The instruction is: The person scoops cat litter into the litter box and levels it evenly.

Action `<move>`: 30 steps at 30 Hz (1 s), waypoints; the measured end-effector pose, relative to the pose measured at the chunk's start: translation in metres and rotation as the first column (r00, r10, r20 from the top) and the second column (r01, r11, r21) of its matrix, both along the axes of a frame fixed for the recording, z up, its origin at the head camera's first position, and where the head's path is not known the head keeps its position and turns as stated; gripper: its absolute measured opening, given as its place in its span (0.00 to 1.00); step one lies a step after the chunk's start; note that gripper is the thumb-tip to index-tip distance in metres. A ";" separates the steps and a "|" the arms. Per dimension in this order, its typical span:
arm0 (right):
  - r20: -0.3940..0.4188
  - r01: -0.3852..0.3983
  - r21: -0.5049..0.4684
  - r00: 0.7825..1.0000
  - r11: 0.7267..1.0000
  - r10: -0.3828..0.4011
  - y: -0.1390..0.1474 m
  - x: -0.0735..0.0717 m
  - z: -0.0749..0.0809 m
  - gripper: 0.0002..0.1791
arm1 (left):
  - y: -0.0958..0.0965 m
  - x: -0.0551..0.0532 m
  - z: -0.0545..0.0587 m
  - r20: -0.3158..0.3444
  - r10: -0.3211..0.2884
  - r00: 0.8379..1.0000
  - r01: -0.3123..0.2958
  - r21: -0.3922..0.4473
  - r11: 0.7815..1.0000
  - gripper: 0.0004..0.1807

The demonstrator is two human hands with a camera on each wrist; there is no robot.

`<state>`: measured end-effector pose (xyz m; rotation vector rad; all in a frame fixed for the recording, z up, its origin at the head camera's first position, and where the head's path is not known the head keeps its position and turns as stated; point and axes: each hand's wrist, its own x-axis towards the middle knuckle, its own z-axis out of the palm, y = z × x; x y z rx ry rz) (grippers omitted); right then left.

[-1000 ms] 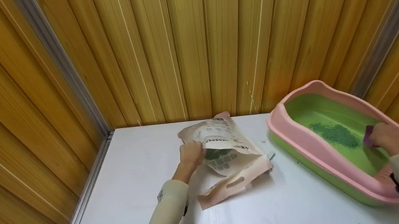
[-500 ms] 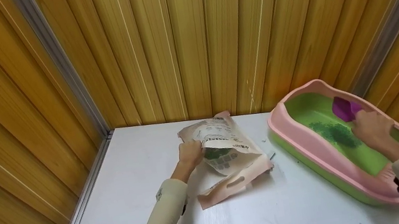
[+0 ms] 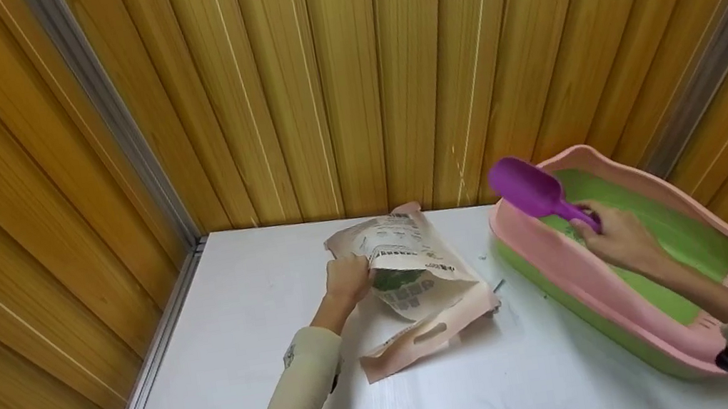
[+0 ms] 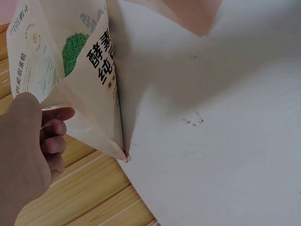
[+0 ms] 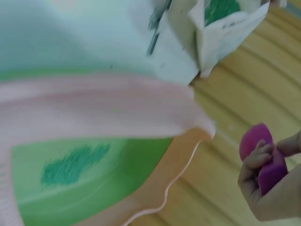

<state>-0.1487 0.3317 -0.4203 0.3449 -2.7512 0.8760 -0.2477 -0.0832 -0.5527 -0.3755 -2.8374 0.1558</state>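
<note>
My left hand (image 3: 348, 280) pinches the side edge of the mouth of a pale pink, printed bag (image 3: 405, 238) that lies on the table. Green pellets (image 4: 74, 52) show inside the bag's open mouth. In my right hand (image 3: 619, 242) is a purple scoop (image 3: 527, 186), gripped by its handle, its bowl pointing left over the rim of a pink and green litter box (image 3: 561, 269). The scoop's bowl looks empty in the head view. A patch of green pellets (image 5: 75, 165) lies on the box floor, mostly hidden behind my right hand in the head view.
A white table (image 3: 266, 320) carries the bag and the box. Wood-patterned walls (image 3: 347, 91) stand behind and on both sides. Between bag and box lies a small thin grey piece (image 5: 153, 42). A torn bag strip with a handle hole (image 3: 427, 336) hangs toward the front.
My right hand has lifted the purple scoop from low inside the litter box and carried it left, up over the box's left rim. My left hand and the bag have stayed in place.
</note>
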 end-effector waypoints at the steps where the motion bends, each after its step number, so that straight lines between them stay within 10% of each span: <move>1: 0.059 -0.025 -0.026 0.998 0.999 0.027 -0.008 0.001 0.000 0.22 | -0.001 0.000 0.000 0.002 0.001 1.000 -0.001 0.000 1.000 0.20; 5: 0.239 -0.108 -0.112 0.962 0.988 0.132 -0.034 0.006 -0.009 0.22 | -0.004 -0.001 0.000 0.020 0.010 1.000 -0.010 0.009 1.000 0.20; 11: 0.277 -0.293 -0.192 0.899 0.937 0.338 -0.056 0.008 -0.036 0.18 | -0.004 -0.006 0.003 0.019 0.013 1.000 -0.014 0.064 0.998 0.18; 21: 0.551 -0.376 -0.243 0.705 0.894 0.446 -0.083 -0.012 -0.079 0.17 | -0.003 -0.012 0.001 -0.005 0.007 1.000 -0.006 0.102 0.995 0.20; 30: 0.579 -0.209 -0.431 0.682 0.878 0.447 -0.133 -0.035 -0.120 0.16 | -0.003 -0.015 -0.001 -0.001 -0.004 1.000 0.004 0.136 0.991 0.21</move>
